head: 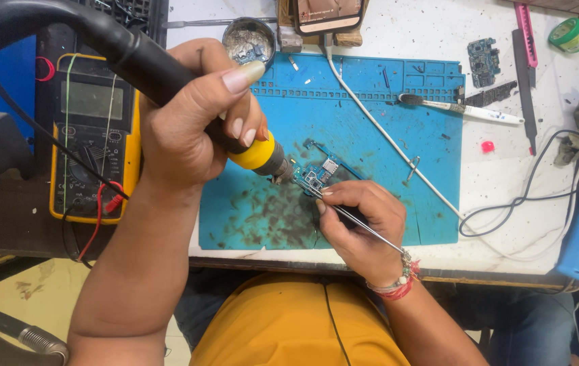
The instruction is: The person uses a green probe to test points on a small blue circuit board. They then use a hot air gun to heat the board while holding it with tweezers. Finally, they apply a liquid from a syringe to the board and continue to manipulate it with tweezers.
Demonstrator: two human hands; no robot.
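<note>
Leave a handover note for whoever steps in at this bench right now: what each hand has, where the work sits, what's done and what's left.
Left hand: closed on the hot-air handle, its nozzle aimed down at the left end of the board.
Right hand: closed on tweezers, tips at the board's near edge.
The board lies on the blue mat, which is scorched dark in front of it.
Nearby: multimeter left of the mat, brush at its far right, a spare board beyond.
Done: tools positioned on the board.
Left: cannot tell whether any part has been lifted or set; check before continuing.
</note>
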